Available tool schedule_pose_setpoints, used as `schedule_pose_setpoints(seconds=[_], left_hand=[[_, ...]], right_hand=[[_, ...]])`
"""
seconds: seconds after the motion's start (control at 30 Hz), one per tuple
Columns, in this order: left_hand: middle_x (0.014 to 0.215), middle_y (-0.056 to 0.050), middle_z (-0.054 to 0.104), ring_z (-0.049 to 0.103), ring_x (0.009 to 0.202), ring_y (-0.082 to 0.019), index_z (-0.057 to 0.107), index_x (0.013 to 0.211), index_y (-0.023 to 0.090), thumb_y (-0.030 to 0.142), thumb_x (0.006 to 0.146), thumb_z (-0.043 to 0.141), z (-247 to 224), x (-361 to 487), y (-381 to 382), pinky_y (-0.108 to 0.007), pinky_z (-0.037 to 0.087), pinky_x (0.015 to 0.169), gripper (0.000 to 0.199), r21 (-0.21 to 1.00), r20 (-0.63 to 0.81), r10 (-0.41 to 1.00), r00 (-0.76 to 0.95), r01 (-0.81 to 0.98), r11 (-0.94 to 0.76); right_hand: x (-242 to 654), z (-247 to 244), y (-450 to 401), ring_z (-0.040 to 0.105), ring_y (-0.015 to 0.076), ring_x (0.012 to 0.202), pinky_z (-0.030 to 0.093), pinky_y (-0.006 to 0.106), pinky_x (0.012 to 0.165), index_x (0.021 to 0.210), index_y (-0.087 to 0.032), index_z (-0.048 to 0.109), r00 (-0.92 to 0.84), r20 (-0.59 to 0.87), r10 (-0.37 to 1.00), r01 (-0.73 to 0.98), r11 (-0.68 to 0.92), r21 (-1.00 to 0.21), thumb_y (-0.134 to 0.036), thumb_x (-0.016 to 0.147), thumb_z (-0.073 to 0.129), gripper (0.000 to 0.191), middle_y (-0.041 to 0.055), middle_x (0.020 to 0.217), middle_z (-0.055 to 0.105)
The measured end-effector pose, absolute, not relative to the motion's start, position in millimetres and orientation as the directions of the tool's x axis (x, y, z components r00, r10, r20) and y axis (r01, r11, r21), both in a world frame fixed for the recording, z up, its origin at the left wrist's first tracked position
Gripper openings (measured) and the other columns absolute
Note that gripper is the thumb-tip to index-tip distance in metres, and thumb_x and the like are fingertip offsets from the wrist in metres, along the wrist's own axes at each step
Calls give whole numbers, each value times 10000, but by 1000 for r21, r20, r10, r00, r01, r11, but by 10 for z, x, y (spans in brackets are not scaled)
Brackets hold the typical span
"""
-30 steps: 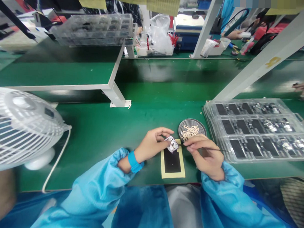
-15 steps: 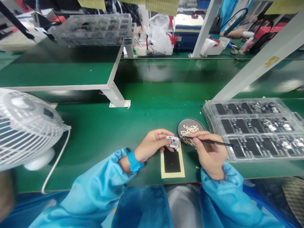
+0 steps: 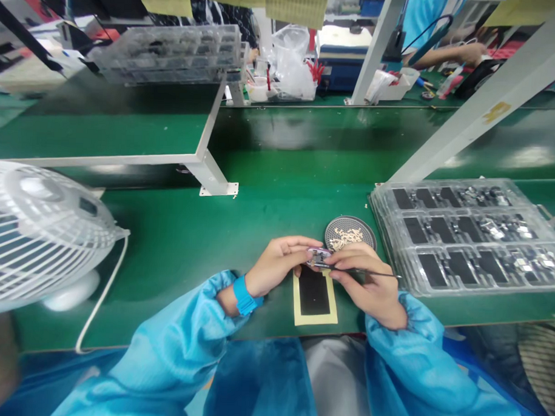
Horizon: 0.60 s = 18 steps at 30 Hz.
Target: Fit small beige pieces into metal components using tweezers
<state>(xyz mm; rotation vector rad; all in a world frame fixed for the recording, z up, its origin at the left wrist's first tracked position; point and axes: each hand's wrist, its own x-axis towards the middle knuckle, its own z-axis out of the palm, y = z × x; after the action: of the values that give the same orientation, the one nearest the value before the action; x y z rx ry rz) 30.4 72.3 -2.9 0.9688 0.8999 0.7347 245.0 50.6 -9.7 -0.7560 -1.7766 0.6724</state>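
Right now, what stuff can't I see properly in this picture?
All in the head view:
- Small shiny part: partly covered by the left hand; its insides are too tiny to tell.
- Dark stick: its working tip is lost by the right hand's fingers.
- Pale bits: too small to count.
- Fan: cut off by the left edge.
- Blue sleeve across the table: cut off by the top edge.

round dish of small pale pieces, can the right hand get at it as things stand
Probably yes: the right hand is right beside the dish and nothing seems to block it, though it holds a thin dark tool.
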Motion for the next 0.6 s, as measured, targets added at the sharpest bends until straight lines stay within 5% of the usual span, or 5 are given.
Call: schedule_pose_setpoints(seconds=[0.6], left_hand=[[1127, -132, 747, 717, 862, -154, 697, 1190, 125, 337, 848, 743, -30, 344, 703, -167, 497, 591, 405, 953, -222, 891, 396, -105, 284]], right_hand=[[2426, -77, 487, 678, 228, 894, 533, 447, 837, 949, -228, 688, -179, 589, 788, 199, 615, -763, -25, 821, 759, 251, 40, 924, 767]])
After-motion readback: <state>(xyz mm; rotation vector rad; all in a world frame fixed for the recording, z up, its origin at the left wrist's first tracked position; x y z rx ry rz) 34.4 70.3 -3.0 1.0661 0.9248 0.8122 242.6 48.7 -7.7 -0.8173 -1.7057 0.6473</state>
